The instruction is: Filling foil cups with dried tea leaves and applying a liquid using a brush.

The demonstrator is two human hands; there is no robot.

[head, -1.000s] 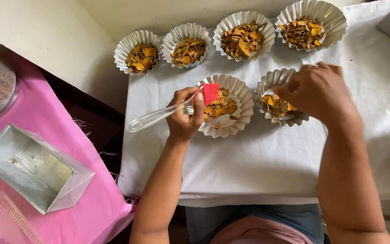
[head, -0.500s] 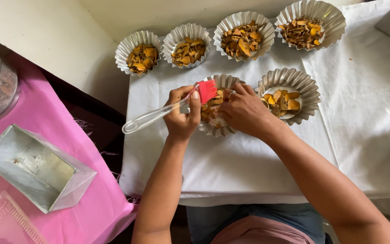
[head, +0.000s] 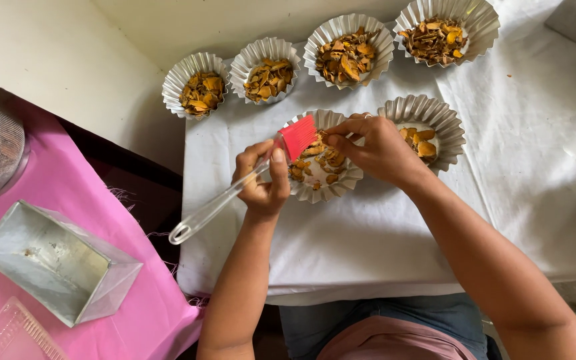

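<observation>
A: Head view, big stuff first: white cloth [head: 381,247] covers the table, pink cloth [head: 68,200] to the left w/ a metal loaf tin [head: 55,263] lying on its side, open mouth facing up toward the cam.

B: And the cups?

A: Four fluted foil cups in a row at the far edge, all w/ orange-brown chips. Two more nearer: a half-filled cup [head: 428,127] on the right and the near cup [head: 321,160], just beside each other.

B: Hands?

A: Left hand [head: 261,183] is curled round the clear handle of a pastry brush [head: 235,190], thumb on top, red bristles tipped over the near cup's rim, prob. angled so they reach inside. Right hand [head: 375,147] has fingertips pinched together over that same cup, on or just above the chips; can't tell if it's got one.
</observation>
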